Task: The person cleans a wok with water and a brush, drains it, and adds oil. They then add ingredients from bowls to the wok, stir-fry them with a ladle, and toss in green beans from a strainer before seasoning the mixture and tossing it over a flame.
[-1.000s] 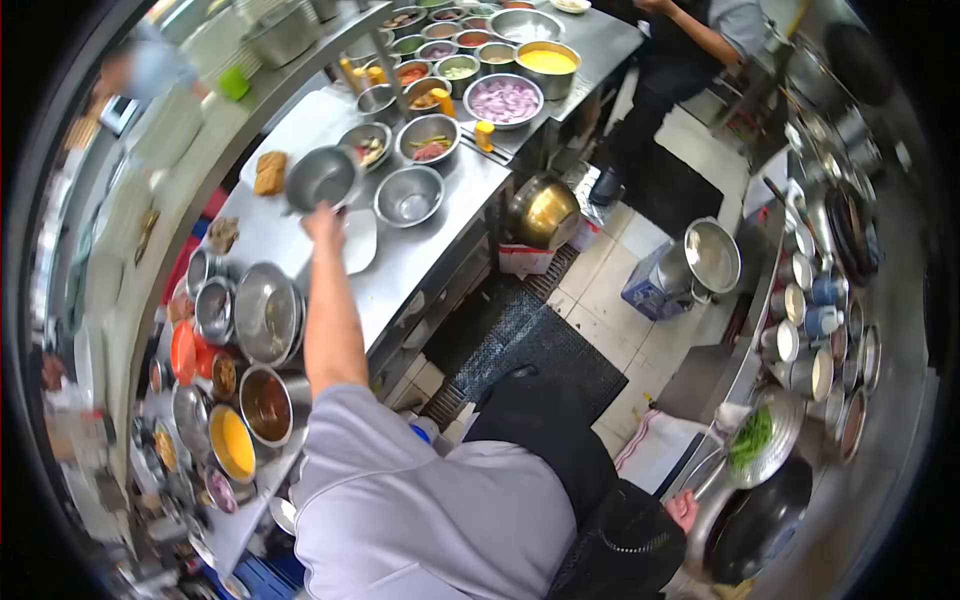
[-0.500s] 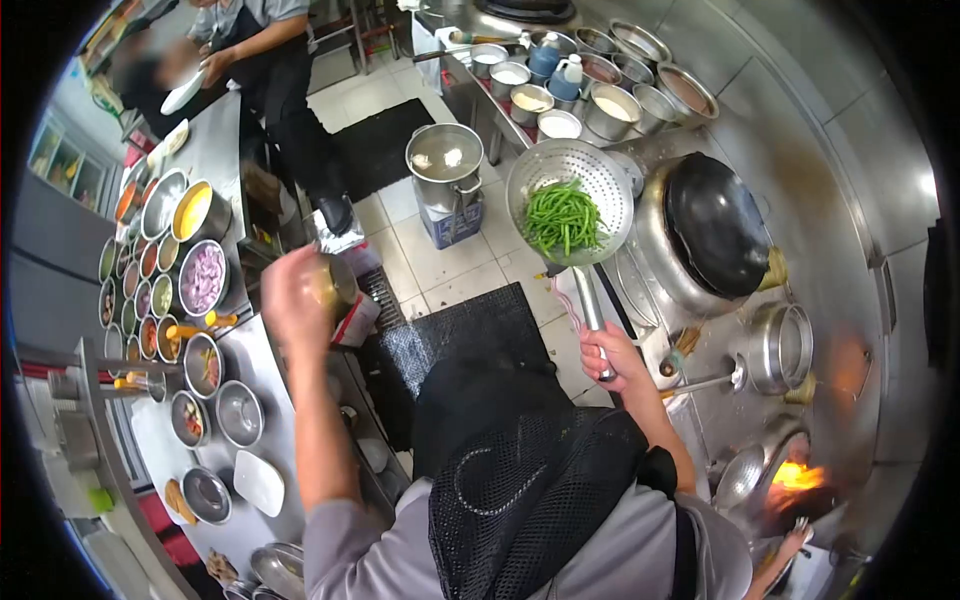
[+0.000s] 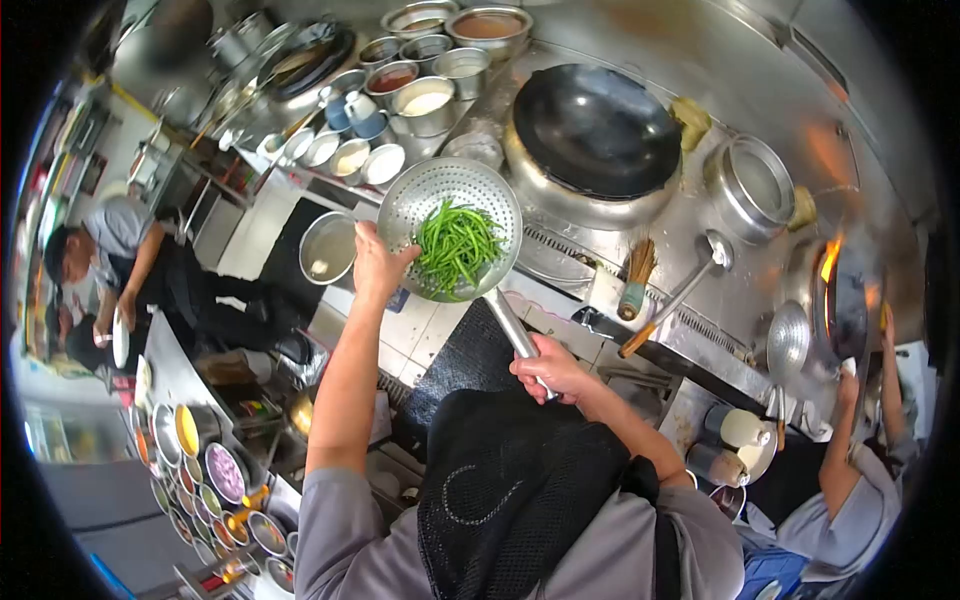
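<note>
My right hand (image 3: 553,367) is wrapped around the metal handle (image 3: 512,328) of a large perforated strainer ladle (image 3: 400,195). A heap of cut green beans (image 3: 460,250) lies in its bowl. My left hand (image 3: 375,262) is at the bowl's left rim, thumb stretched over the edge and fingers apart from it. Behind that hand, lower down, stands a metal pot (image 3: 328,246) with pale lumps in it. A black wok (image 3: 597,130) sits on the burner beyond the ladle, to the right.
On the stove counter are a brush (image 3: 638,278), a wooden-handled ladle (image 3: 680,295) and a nested pot (image 3: 752,187). Flames rise by another wok (image 3: 840,290), where a person (image 3: 850,490) works. Seasoning bowls (image 3: 425,105) line the back. Another person (image 3: 125,250) stands left, near ingredient bowls (image 3: 226,473).
My view has turned to the right. My left hand has come from the far left to the strainer's rim. The strainer with the beans stays in my right hand and now faces the wok.
</note>
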Tool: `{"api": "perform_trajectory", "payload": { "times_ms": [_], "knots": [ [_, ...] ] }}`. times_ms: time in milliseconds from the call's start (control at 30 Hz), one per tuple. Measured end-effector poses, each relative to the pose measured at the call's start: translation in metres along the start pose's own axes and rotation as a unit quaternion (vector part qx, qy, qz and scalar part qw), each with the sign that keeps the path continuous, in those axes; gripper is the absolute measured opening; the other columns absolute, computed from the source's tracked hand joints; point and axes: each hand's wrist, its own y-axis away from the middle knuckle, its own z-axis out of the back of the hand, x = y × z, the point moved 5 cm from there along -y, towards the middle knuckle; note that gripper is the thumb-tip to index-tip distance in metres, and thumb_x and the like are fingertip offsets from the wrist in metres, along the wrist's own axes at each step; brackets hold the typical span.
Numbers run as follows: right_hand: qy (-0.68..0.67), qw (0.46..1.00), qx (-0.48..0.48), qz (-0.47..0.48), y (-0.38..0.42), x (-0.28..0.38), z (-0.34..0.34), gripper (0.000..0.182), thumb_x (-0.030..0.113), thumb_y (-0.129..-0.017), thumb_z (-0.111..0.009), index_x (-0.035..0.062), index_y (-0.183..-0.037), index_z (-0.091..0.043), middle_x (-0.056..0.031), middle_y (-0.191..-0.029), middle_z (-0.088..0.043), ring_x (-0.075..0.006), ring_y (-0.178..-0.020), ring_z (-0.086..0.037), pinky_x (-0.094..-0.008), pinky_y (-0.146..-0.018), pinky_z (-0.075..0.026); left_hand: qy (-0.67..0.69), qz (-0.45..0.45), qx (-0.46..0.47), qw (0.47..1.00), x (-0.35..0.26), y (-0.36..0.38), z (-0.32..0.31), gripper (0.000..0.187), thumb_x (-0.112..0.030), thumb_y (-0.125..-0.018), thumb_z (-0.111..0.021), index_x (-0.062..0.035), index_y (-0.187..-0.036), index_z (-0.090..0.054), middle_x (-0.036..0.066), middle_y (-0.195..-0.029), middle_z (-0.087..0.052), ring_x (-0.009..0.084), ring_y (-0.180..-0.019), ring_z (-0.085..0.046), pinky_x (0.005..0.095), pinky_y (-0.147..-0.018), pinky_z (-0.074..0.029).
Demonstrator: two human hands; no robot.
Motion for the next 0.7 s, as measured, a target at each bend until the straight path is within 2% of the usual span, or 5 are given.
{"api": "perform_trajectory", "payload": {
  "times_ms": [300,433,500,567,700],
  "knots": [
    [-0.036,0.997,-0.058,0.047,0.018,0.028,0.073,0.023,0.009,-0.085,-0.065,0.0033,-0.095,-0.045,-0.0030,-0.063,-0.051,-0.0107,-0.041,-0.050,-0.0297,-0.036,-0.043,-0.012,-0.082,0.014,0.996,-0.093,-0.054,-0.074,0.070,-0.029,-0.081,-0.079,0.0029,-0.129,-0.038,0.032,-0.119,-0.059,0.0468,-0.109,-0.059,0.0499,-0.091,-0.048],
    [-0.075,0.993,-0.075,0.060,0.033,0.038,0.109,0.023,0.010,-0.086,-0.065,0.0034,-0.094,-0.045,-0.0021,-0.063,-0.050,-0.0099,-0.041,-0.049,-0.0287,-0.036,-0.043,-0.013,-0.200,-0.003,0.980,-0.149,-0.065,-0.092,0.050,-0.019,-0.085,-0.072,0.0019,-0.122,-0.046,0.029,-0.111,-0.062,0.0475,-0.102,-0.060,0.0513,-0.087,-0.048],
    [-0.096,0.990,-0.080,0.064,0.042,0.039,0.126,0.023,0.010,-0.086,-0.065,0.0033,-0.095,-0.045,-0.0019,-0.063,-0.050,-0.0097,-0.041,-0.049,-0.0284,-0.037,-0.042,-0.019,-0.241,-0.004,0.970,-0.177,-0.070,-0.098,0.027,-0.009,-0.085,-0.068,0.0001,-0.108,-0.058,0.024,-0.096,-0.064,0.0441,-0.087,-0.063,0.0505,-0.076,-0.051],
    [-0.122,0.986,-0.090,0.075,0.049,0.042,0.143,0.023,0.010,-0.086,-0.065,0.0031,-0.095,-0.045,-0.0014,-0.062,-0.049,-0.0094,-0.041,-0.048,-0.0284,-0.037,-0.042,-0.005,-0.305,-0.025,0.952,-0.205,-0.077,-0.105,0.017,-0.006,-0.087,-0.064,-0.0015,-0.102,-0.057,0.022,-0.095,-0.064,0.0443,-0.082,-0.064,0.0514,-0.070,-0.052],
    [-0.124,0.978,-0.145,0.089,0.065,0.049,0.177,0.023,0.010,-0.085,-0.064,0.0021,-0.097,-0.046,-0.0019,-0.062,-0.050,-0.0104,-0.042,-0.048,-0.0292,-0.038,-0.043,0.049,-0.323,0.009,0.945,-0.257,-0.087,-0.127,0.017,-0.004,-0.088,-0.062,-0.0013,-0.105,-0.060,0.020,-0.091,-0.064,0.0388,-0.078,-0.065,0.0479,-0.069,-0.053]
  ]
}}
